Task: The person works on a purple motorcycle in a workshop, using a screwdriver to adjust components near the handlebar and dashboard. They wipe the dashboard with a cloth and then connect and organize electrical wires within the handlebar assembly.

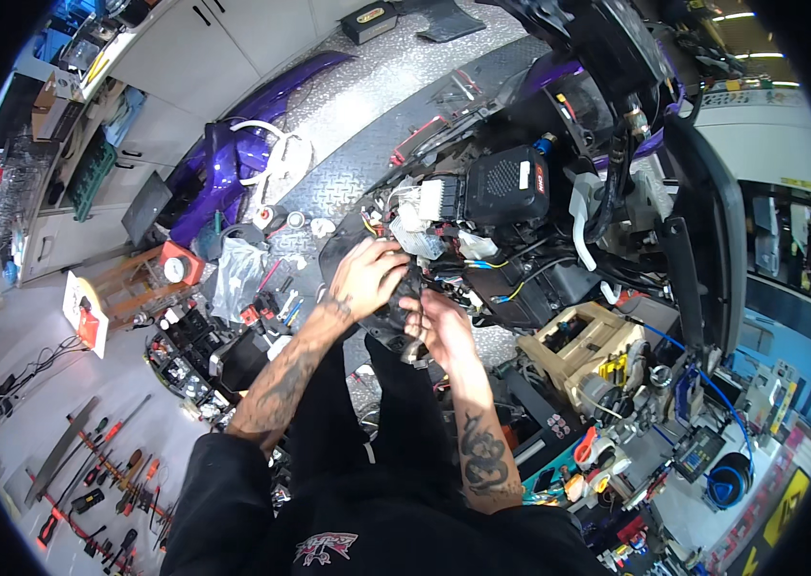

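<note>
Both my hands are at a dark, crumpled-looking black part (408, 286) on the near end of a stripped-down vehicle, perhaps a motorcycle or scooter. My left hand (365, 280) comes over it from the left with its fingers curled onto the part. From the right, my right hand (442, 324) pinches its edge between thumb and fingers. Just beyond the hands sit a clear plastic bag (415, 240), a white multi-pin connector block (439, 202) and loose coloured wires. A black box-shaped unit (509, 186) with a perforated top lies farther back. My fingers partly hide the black part.
Purple body panels (218, 178) and a white hose (286, 158) lie on the floor at the left. To the right stand a wooden crate (569, 350) and a cluttered bench with a blue cable (708, 370). Hand tools (103, 470) hang at lower left.
</note>
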`<state>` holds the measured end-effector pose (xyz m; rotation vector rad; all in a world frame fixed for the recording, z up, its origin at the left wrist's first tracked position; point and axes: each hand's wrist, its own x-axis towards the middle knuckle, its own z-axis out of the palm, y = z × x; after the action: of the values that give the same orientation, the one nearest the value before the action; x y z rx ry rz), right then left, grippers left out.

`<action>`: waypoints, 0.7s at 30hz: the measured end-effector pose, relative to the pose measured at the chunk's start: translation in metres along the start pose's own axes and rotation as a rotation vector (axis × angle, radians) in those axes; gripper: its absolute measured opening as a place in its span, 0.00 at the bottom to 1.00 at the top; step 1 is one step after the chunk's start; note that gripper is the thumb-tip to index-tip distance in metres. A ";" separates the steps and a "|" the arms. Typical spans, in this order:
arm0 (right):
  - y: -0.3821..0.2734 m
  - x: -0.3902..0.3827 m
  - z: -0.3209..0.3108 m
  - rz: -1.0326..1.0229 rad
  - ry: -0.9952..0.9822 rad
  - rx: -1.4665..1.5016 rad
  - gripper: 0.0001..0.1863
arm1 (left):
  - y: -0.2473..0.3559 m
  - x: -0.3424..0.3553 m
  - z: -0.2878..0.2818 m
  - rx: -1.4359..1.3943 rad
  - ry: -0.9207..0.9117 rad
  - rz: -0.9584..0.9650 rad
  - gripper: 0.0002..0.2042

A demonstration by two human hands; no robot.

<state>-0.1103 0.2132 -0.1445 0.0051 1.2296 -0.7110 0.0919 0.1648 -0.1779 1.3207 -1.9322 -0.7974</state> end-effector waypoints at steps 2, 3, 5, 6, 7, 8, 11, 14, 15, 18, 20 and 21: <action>-0.010 -0.030 0.004 -0.100 0.031 -0.102 0.12 | 0.035 -0.016 -0.015 -0.148 -0.038 -0.051 0.18; -0.016 -0.040 0.009 -0.152 0.046 -0.160 0.12 | 0.050 -0.020 -0.020 -0.184 -0.097 -0.047 0.24; -0.033 -0.050 0.020 -0.275 0.046 -0.491 0.15 | 0.065 -0.017 -0.024 -0.321 -0.232 0.084 0.30; -0.039 -0.052 0.026 -0.283 0.039 -0.433 0.15 | 0.067 -0.013 -0.024 -0.270 -0.233 0.135 0.32; -0.045 -0.054 0.033 -0.262 0.064 -0.372 0.16 | 0.066 -0.005 -0.020 -0.328 -0.178 0.175 0.31; -0.046 -0.058 0.040 -0.313 0.106 -0.327 0.18 | 0.060 0.000 -0.018 -0.390 -0.189 0.122 0.29; -0.049 -0.086 0.055 -0.391 0.183 -0.345 0.24 | 0.040 0.013 -0.006 -0.480 -0.235 0.007 0.19; -0.059 -0.139 0.062 -0.637 0.453 -0.781 0.15 | 0.036 0.016 0.006 -0.670 -0.204 -0.057 0.07; -0.069 -0.154 0.063 -0.713 0.574 -0.861 0.14 | 0.038 0.017 0.009 -0.673 -0.131 -0.053 0.06; -0.111 -0.160 0.066 -1.299 0.635 -1.445 0.17 | 0.052 0.024 0.019 -0.774 -0.059 -0.450 0.10; -0.134 -0.147 0.069 -1.375 0.421 -1.749 0.16 | 0.060 0.031 0.024 -0.846 -0.004 -0.522 0.10; -0.141 -0.137 0.070 -1.343 0.343 -1.867 0.16 | 0.063 0.034 0.027 -0.951 0.017 -0.586 0.09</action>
<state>-0.1414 0.1432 0.0498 -2.4702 1.7278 -0.3500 0.0272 0.1553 -0.1387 1.2181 -0.8633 -1.6950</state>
